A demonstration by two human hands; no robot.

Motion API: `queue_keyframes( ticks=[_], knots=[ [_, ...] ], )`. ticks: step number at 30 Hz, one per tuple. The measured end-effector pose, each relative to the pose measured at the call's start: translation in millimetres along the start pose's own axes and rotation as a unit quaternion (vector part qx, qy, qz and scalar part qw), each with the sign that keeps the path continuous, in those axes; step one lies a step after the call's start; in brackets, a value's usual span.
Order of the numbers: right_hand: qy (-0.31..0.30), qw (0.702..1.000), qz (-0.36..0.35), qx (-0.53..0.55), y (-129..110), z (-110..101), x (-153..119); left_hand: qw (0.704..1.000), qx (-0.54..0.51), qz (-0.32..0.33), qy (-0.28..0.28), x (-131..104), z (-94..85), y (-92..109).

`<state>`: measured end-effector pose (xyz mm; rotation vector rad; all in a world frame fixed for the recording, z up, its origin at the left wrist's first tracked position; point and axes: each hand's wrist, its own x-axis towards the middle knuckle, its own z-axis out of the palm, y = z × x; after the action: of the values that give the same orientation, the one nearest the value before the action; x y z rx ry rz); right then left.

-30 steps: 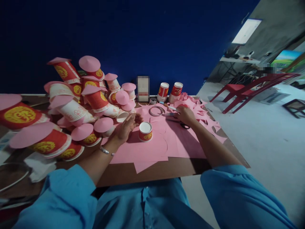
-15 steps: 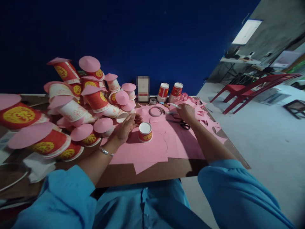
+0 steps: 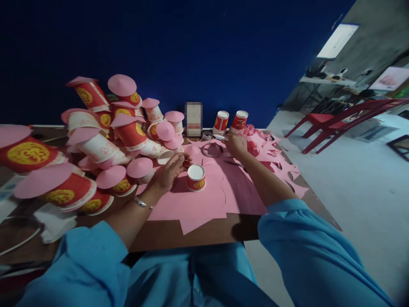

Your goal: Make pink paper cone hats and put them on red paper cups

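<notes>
An upside-down red paper cup (image 3: 196,182) with a yellow pattern and a white base stands on the pink paper sheet (image 3: 204,207). Just left of it my left hand (image 3: 171,172) is open with fingers loosely curled, holding nothing. Farther back on the right, my right hand (image 3: 236,145) is closed around one end of a slim white tube (image 3: 220,137); its exact kind is unclear. Scissors (image 3: 234,163) lie under my right forearm, partly hidden. A tape roll (image 3: 211,149) sits left of that hand.
Many cups with pink cone tops (image 3: 128,132) are heaped at the left. Two red cups (image 3: 221,121) stand at the back by the blue wall. Pink paper scraps (image 3: 271,157) cover the table's right side. A red chair (image 3: 322,128) stands beyond on the floor.
My right hand has moved left and slightly back, and the white tube with it. My left hand and the cup beside it stay in place; the view has turned slightly.
</notes>
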<state>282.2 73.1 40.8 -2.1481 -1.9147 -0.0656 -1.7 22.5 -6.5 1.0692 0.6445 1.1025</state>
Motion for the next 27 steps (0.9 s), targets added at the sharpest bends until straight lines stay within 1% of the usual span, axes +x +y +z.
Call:
queue_keyframes(
  ticks=[3,6,8,10,13,15,16,17,18,19,21,22,23,25,27],
  knots=[
    [-0.001,1.0,-0.002,0.01,-6.8,4.1,6.4,1.0,0.002,-0.009,0.007,-0.5,0.0,0.9],
    [-0.008,0.999,-0.016,0.028,-8.7,6.9,0.9,1.0,0.007,-0.018,-0.007,-1.5,-0.8,0.5],
    [-0.016,0.999,-0.033,0.04,-7.4,8.3,-6.5,0.999,0.01,-0.011,-0.034,-3.0,-1.3,0.3],
    [-0.017,0.997,-0.05,0.059,-4.7,10.2,-14.6,0.997,0.012,0.0,-0.078,-5.2,-1.7,0.9],
    [0.006,0.985,-0.069,0.156,-0.4,14.6,-25.2,0.987,0.06,-0.008,-0.147,-9.0,-1.7,3.9],
    [0.019,0.973,-0.072,0.219,2.0,17.9,-30.5,0.979,0.125,-0.019,-0.16,-10.9,-1.4,6.1],
    [0.015,0.964,-0.069,0.256,2.8,19.2,-32.6,0.977,0.142,-0.024,-0.159,-11.5,-1.3,6.8],
    [0.002,0.949,-0.064,0.308,3.3,20.1,-34.4,0.977,0.14,-0.028,-0.157,-11.8,-1.1,7.3],
    [-0.015,0.925,-0.059,0.376,3.6,20.5,-36.0,0.98,0.123,-0.03,-0.153,-11.9,-1.0,7.4],
    [-0.032,0.887,-0.054,0.458,3.7,20.4,-37.3,0.983,0.097,-0.03,-0.151,-11.8,-1.0,7.3],
    [-0.065,0.792,-0.036,0.606,3.5,18.5,-39.0,0.987,0.054,-0.027,-0.149,-11.3,-1.3,6.5],
    [-0.078,0.756,-0.026,0.65,3.5,17.1,-39.4,0.987,0.048,-0.027,-0.151,-11.2,-1.8,6.0],
    [-0.092,0.729,-0.013,0.678,3.6,15.6,-39.4,0.986,0.05,-0.027,-0.156,-11.0,-2.4,5.4],
    [-0.116,0.699,0.017,0.705,4.5,13.2,-38.6,0.984,0.06,-0.03,-0.165,-11.0,-3.9,4.2],
    [-0.128,0.684,0.034,0.717,6.0,12.4,-37.3,0.983,0.062,-0.028,-0.169,-11.0,-5.0,3.5]
  ],
)
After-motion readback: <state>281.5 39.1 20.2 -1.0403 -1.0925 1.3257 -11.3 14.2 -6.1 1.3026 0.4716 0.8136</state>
